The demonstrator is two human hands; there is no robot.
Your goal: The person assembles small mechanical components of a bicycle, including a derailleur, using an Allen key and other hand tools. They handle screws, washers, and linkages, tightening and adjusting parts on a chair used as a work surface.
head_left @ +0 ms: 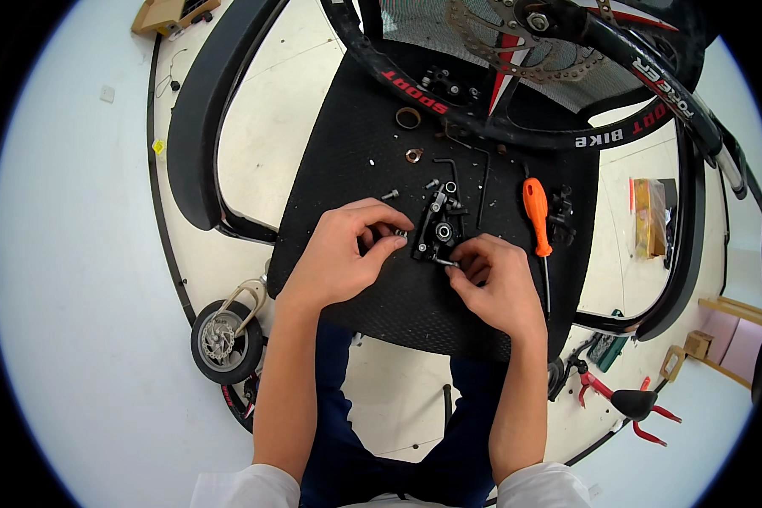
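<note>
On the black chair seat (pixel 381 309) lies a black disc brake caliper (pixel 438 222) with a round silver centre. Just left of it, my left hand (pixel 343 254) is closed, thumb and forefinger pinching a small metal bolt (pixel 401 233). My right hand (pixel 501 279) is closed at the caliper's lower right, its fingertips on a thin silver pin (pixel 445 262) that points toward the caliper. Whether the pin is joined to the caliper cannot be made out. Loose bolts (pixel 390 195) and a copper-coloured washer (pixel 413 156) lie beyond my left hand.
An orange-handled screwdriver (pixel 536 212) lies right of the caliper, near small black parts (pixel 560 207). Hex keys (pixel 483 186) and a brown ring (pixel 408 118) are farther back. A bicycle wheel (pixel 516 131) with a brake disc (pixel 483 42) overhangs the seat's far side. Armrests (pixel 196 127) flank the seat.
</note>
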